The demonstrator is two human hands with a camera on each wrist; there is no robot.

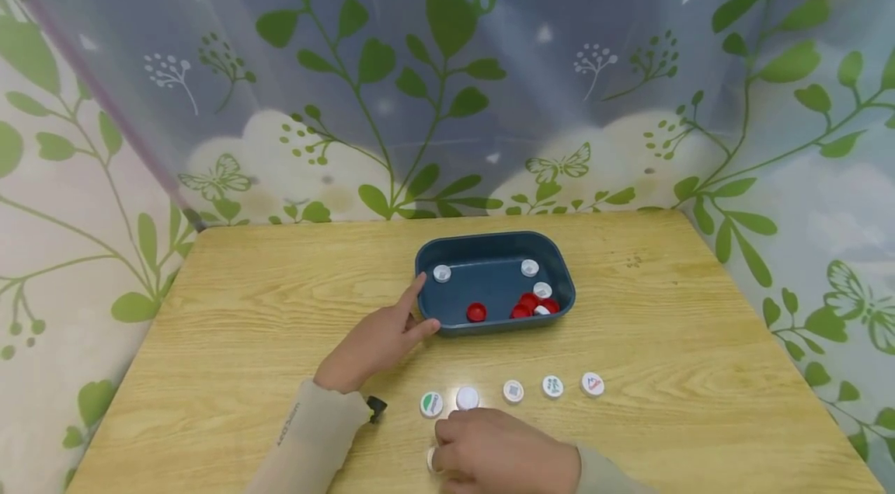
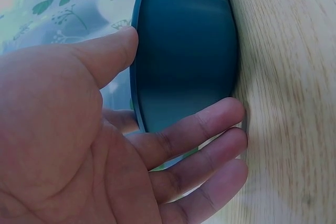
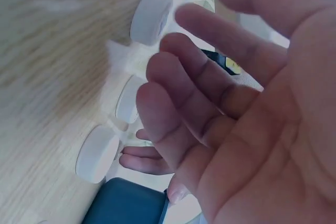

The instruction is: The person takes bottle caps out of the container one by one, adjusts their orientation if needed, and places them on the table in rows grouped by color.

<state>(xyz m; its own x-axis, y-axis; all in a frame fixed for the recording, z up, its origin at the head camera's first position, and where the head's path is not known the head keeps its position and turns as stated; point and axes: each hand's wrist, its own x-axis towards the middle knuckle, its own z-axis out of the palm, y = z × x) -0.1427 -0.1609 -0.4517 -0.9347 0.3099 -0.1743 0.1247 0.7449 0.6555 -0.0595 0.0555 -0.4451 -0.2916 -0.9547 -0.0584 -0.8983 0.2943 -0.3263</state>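
My left hand (image 1: 374,342) rests against the left end of a dark blue plastic bin (image 1: 499,327), its thumb touching the rim in the left wrist view and its fingers stretched along the outer wall. Inside the bin lie several red caps (image 1: 477,312) and white caps (image 1: 529,268). Low in the head view, my right hand (image 1: 499,451) is over the table beside a round white cap (image 1: 431,460) that it partly hides. From the right wrist, its fingers look loosely bent and apart, with a white cap (image 3: 151,17) just off the fingertips.
In front of the bin stands a loose row of caps: one with a green print (image 1: 431,404), a plain white one (image 1: 467,398), one with a square mark (image 1: 513,391), and others to the right. A leaf-patterned cloth (image 1: 447,90) hangs behind the wooden table (image 1: 280,269).
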